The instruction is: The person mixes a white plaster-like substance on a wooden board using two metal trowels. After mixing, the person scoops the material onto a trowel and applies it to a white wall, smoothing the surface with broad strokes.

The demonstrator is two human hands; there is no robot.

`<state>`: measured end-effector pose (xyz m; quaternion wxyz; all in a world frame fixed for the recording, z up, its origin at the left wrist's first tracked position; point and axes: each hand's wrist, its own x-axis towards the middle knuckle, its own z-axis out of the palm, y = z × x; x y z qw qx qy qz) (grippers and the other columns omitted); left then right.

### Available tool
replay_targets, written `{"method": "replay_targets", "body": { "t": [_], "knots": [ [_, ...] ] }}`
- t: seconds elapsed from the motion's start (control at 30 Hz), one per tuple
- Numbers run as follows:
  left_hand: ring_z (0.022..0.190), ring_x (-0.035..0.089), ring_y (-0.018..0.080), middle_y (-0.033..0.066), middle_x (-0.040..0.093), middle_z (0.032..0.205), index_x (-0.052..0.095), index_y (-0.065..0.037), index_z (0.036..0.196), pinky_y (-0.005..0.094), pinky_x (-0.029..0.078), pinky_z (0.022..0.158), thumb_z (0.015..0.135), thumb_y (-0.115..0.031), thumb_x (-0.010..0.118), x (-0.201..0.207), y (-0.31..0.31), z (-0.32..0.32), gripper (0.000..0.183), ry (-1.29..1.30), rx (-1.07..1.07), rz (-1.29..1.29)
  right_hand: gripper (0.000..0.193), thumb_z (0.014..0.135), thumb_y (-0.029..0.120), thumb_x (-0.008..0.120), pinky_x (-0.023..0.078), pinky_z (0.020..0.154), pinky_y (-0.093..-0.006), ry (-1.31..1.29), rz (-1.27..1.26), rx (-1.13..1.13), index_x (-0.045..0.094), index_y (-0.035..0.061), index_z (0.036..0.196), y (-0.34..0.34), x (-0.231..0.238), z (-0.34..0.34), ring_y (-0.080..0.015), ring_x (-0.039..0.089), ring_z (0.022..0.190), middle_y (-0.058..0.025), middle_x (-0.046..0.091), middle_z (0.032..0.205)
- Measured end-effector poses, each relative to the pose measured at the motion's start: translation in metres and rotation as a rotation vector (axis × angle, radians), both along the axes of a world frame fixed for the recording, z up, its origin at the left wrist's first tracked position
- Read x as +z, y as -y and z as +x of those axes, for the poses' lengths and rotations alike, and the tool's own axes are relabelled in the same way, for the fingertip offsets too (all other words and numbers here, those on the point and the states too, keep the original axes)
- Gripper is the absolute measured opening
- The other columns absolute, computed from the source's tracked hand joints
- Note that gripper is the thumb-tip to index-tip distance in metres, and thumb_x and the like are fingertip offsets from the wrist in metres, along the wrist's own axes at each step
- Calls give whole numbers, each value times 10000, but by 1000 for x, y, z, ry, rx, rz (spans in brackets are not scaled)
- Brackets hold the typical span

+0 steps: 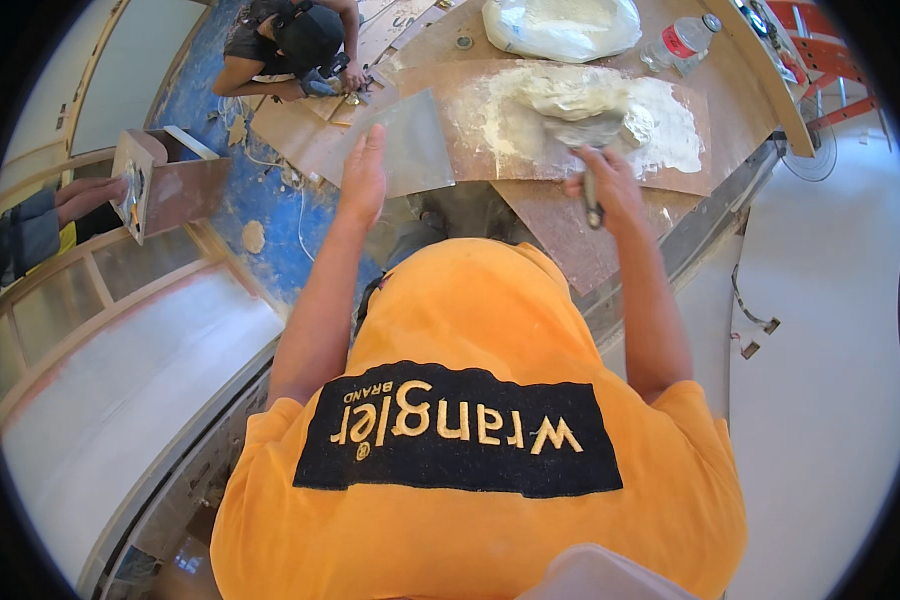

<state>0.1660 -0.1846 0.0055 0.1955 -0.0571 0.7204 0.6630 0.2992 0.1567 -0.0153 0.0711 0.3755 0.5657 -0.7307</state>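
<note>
- Person in the orange T-shirt has their right hand [610,185] wrapped around the grey-handled putty knife [592,200], and the blade end is a blur right at the wet mix.
- That mix is a thick heap of creamy white paste [570,95], smeared across a flat brown board [475,150] on the worktable in front of them.
- Left hand [365,178] is up at the left edge of a thin grey see-through rectangular sheet [415,145]; honestly can't tell from here if it's gripping it or just resting against it.
- Past the paste there's a white plastic bag of pale powder [560,28], with a clear plastic bottle with a red label [682,43] to its right.
- Somebody else, dark cap [310,45] on, is hunched over the far left of the table.
</note>
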Motion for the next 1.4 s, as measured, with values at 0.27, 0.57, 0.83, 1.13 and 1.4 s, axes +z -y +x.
{"method": "replay_targets", "body": {
  "t": [0.27,0.57,0.83,1.13,1.4],
  "knots": [
    [1433,453,248,204,520,1515,445,126,1476,348,299,1216,1097,-480,486,-8,18,-13,715,22,-79,154,857,878,-23,556,612,748,-456,157,1356,720,324,313,1631,47,46,-21,-409,745,860,-298,336,1626],
    [1400,478,244,188,521,1506,446,106,1476,353,331,1193,1097,-460,504,-2,42,-77,683,98,-146,252,742,914,-11,506,598,815,-494,314,1317,956,408,293,1583,54,44,-18,-470,718,987,-375,368,1552],
    [1368,500,219,162,568,1462,501,82,1452,343,343,1183,1104,-463,491,1,50,-107,646,57,-263,293,738,882,-30,521,578,888,-496,317,1304,1099,473,278,1551,57,27,-27,-433,703,1067,-282,553,1439],
    [1325,544,189,117,597,1435,538,15,1446,338,402,1145,1098,-403,532,-42,68,-124,544,169,-293,326,829,846,-67,524,566,931,-482,384,1397,854,431,306,1581,95,3,-45,-412,689,1113,-264,550,1463],
    [1316,551,208,133,598,1434,505,48,1466,339,399,1144,1094,-403,540,-19,68,-129,585,174,-393,487,767,846,-59,467,508,1024,-478,378,1295,959,508,256,1544,64,67,-71,-425,640,1182,-270,601,1380]
  ]
}}
